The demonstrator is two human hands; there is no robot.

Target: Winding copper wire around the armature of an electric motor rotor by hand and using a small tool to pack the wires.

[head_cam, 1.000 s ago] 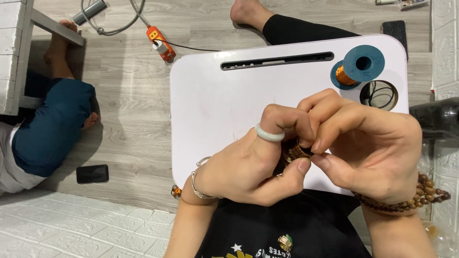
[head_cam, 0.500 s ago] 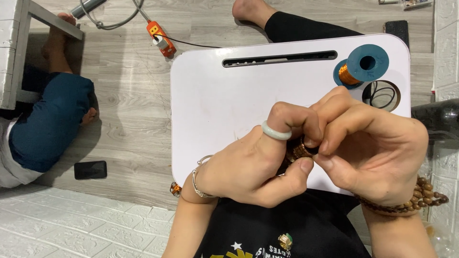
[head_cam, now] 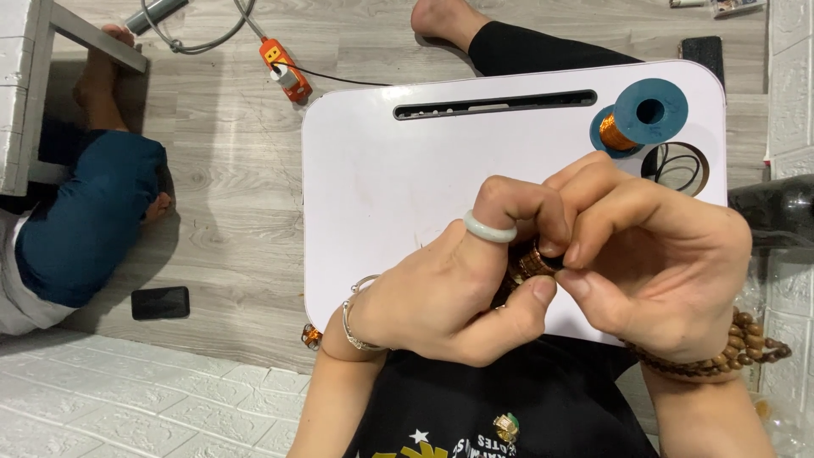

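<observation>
Both hands meet over the near edge of the white lap table (head_cam: 373, 170), close to my chest. With my left hand (head_cam: 441, 293) I curl the fingers around a small copper-coloured wire coil (head_cam: 532, 259), the thumb (head_cam: 517, 309) pressing up from below and the forefinger, which wears a pale green ring (head_cam: 489, 227), hooked over the top. With my right hand (head_cam: 657, 267) I pinch the same coil from the other side, thumb tip and fingertips closed on its right end. The coil sits in the small gap where the two hands touch, mostly hidden; only a short banded stretch shows, so I cannot tell its full length, though what I see seems to run roughly left to right between the hands. Neither hand is nearer than the other: both are on it.

Up at the far right corner of the table, well apart from my hands, stands a teal spool of copper wire (head_cam: 636, 119), beside a dark loop of cord (head_cam: 676, 168). A long slot (head_cam: 492, 103) runs along the far edge. Beyond the left edge, on the wooden floor, another person sits in blue trousers (head_cam: 80, 216), with a dark phone (head_cam: 160, 302) near them.
</observation>
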